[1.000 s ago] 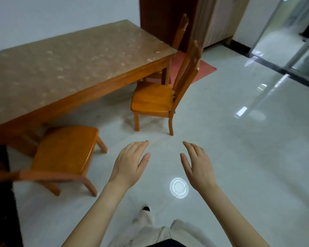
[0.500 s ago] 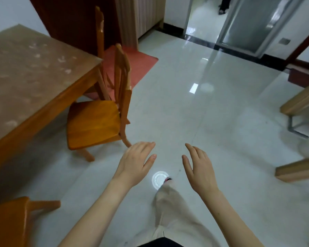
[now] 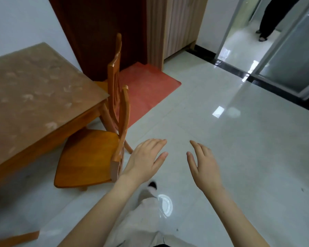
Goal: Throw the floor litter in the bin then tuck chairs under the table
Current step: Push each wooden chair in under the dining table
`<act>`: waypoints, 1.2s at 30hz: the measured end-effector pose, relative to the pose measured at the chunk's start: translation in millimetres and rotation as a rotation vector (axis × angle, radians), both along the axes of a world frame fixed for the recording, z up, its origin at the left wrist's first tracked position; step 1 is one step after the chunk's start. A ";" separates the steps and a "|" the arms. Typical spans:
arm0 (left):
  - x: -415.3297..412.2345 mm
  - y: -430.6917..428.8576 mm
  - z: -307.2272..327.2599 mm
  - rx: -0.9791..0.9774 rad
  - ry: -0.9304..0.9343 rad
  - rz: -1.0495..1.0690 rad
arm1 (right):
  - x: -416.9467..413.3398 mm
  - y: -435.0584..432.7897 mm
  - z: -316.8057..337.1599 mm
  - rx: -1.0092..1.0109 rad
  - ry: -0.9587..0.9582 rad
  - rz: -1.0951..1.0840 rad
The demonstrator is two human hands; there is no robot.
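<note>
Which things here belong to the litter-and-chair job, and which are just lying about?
Job: brown-topped wooden table; near orange wooden chair, seat partly out from under it; second orange wooden chair behind; left hand and right hand, both open. No litter or bin shows.
Lying about: red floor mat; glass sliding door; dark brown wooden panel.

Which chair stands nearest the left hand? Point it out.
The chair with its seat showing, backrest right beside the left hand; the second chair stands farther off, at the table's end.
</note>
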State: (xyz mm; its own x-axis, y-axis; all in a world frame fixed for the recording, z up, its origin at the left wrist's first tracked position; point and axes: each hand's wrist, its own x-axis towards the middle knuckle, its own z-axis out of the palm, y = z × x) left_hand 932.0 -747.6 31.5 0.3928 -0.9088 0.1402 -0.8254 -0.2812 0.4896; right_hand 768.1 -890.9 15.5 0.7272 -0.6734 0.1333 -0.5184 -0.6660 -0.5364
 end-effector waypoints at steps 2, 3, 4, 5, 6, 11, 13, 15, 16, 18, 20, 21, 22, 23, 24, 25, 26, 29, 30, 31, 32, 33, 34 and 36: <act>32.8 -37.4 -11.8 0.011 0.013 0.019 | 39.9 -39.7 -11.5 0.004 0.014 0.027; 50.8 -56.7 -17.3 0.004 0.019 0.028 | 60.1 -60.4 -15.5 0.001 0.016 0.038; 69.6 -76.9 -22.0 -0.001 0.028 0.034 | 80.2 -81.3 -17.6 -0.005 0.016 0.047; 89.5 -98.0 -24.8 -0.001 0.040 0.038 | 100.0 -102.0 -17.3 -0.007 0.017 0.049; 109.9 -120.3 -26.0 0.001 0.051 0.040 | 119.1 -123.0 -14.9 -0.007 0.016 0.042; 206.8 -227.9 -3.0 -0.046 0.026 0.046 | 205.0 -227.9 13.4 -0.013 -0.011 0.023; 241.8 -266.3 8.9 -0.082 0.007 0.053 | 237.0 -267.6 23.3 -0.018 -0.017 0.034; 273.7 -300.9 13.1 -0.106 -0.003 0.065 | 268.5 -304.7 27.4 -0.028 -0.020 0.051; 288.4 -316.9 11.9 -0.117 -0.009 0.076 | 284.6 -322.5 26.8 -0.032 -0.019 0.064; 316.8 -345.8 5.0 -0.127 -0.010 0.117 | 319.4 -357.7 22.5 -0.026 -0.008 0.105; 344.0 -372.0 -7.7 -0.114 0.000 0.177 | 358.2 -393.6 14.1 -0.014 0.005 0.163; 357.7 -384.4 -14.1 -0.105 0.007 0.211 | 379.3 -412.2 9.9 -0.010 0.010 0.196; 371.8 -396.5 -19.7 -0.094 0.015 0.245 | 402.1 -430.6 6.4 -0.009 0.012 0.231; 386.0 -408.0 -24.0 -0.084 0.021 0.284 | 425.5 -448.5 3.0 -0.009 0.015 0.272; 401.9 -420.0 -26.4 -0.075 0.028 0.331 | 451.3 -467.2 0.5 -0.010 0.019 0.322; 417.5 -430.9 -25.9 -0.069 0.032 0.379 | 476.8 -484.4 -0.7 -0.015 0.025 0.376; 432.4 -440.2 -23.1 -0.063 0.032 0.428 | 502.3 -499.2 -0.5 -0.027 0.031 0.432; 475.4 -458.5 -8.2 -0.046 0.026 0.601 | 580.8 -531.9 6.3 -0.086 0.035 0.616; 488.3 -460.5 -4.0 -0.042 0.022 0.670 | 606.3 -538.1 10.1 -0.096 0.031 0.681; 500.2 -460.6 -0.3 -0.038 0.021 0.740 | 631.3 -541.6 14.0 -0.104 0.027 0.746; 510.9 -459.0 2.8 -0.039 0.021 0.808 | 656.2 -543.4 16.9 -0.107 0.025 0.813; 520.2 -455.9 5.4 -0.045 0.017 0.873 | 680.0 -543.3 18.5 -0.108 0.026 0.879; 528.0 -451.4 7.2 -0.045 0.007 0.935 | 702.5 -541.3 19.2 -0.107 0.025 0.940; 540.7 -440.0 8.9 -0.020 -0.016 1.044 | 743.2 -532.7 17.6 -0.094 -0.007 1.036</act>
State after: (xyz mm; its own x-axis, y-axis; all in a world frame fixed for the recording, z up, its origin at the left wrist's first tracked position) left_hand 1472.7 -1187.6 40.5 0.9797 -0.1162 0.1632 -0.1831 -0.8504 0.4932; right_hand 1511.3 -1423.6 33.1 0.9424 0.2943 0.1590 0.3344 -0.8225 -0.4601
